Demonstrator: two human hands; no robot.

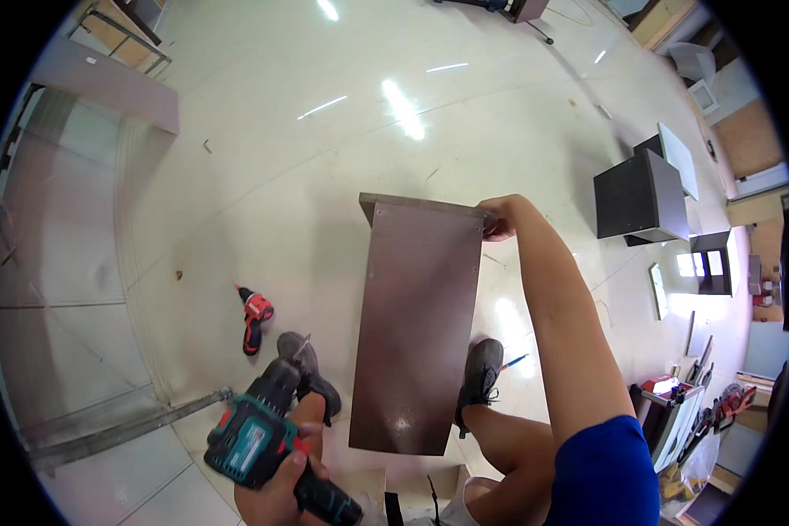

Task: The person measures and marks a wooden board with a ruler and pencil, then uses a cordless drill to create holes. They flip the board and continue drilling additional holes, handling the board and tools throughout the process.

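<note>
A long dark brown wooden panel point(416, 324) stands tilted between my feet, its far end pointing away from me. My right hand point(498, 219) grips the panel's far right corner, arm stretched along its right edge. My left hand point(280, 491) holds a teal and black cordless drill point(263, 430) at the lower left, its bit pointing up toward my left shoe point(307, 368). My right shoe point(480, 377) rests beside the panel's lower right edge.
A red and black cordless drill point(254, 317) lies on the glossy pale floor left of the panel. Dark cabinet boxes point(640, 197) stand at the right, with tools and boards beyond them. A metal rail point(123, 430) lies at the lower left. A blue pencil point(515, 360) lies by my right shoe.
</note>
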